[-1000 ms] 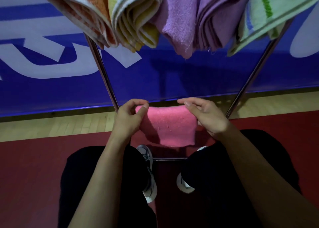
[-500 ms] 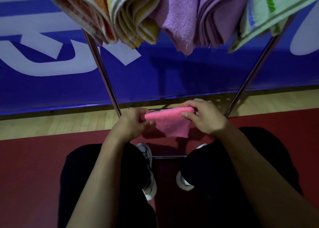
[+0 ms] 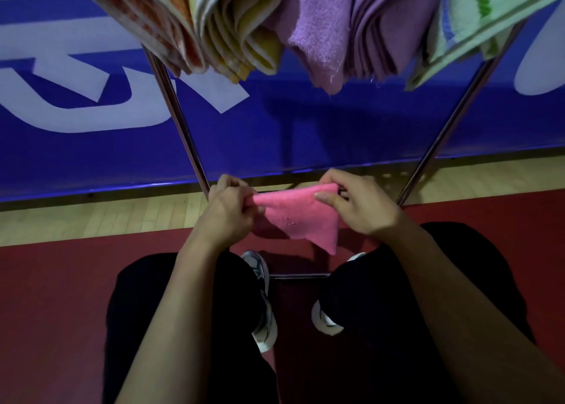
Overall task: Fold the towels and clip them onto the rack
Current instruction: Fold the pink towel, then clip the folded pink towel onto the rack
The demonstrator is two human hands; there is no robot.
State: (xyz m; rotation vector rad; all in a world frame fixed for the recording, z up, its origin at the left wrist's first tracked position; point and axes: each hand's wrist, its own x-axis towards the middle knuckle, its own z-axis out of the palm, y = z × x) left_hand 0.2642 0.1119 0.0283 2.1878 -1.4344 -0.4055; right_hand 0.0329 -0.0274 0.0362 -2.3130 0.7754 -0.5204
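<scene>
1. The left hand point(image 3: 227, 212) and right hand point(image 3: 356, 206) each pinch a top corner of the pink towel point(image 3: 301, 218) — held mid-air between the rack's legs point(image 3: 180, 128).
2. Corners should line up squarely before creasing — one point sags.

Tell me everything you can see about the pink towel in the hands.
The pink towel is small, fuzzy terry-like cloth, folded so its straight upper edge runs between the hands. The left hand grips its left end and the right hand pinches its right end, thumb on top. The rest hangs slack to a point at lower right, held in the air above the shoes, below the towels already on the rack. Nothing else touches it.
</scene>
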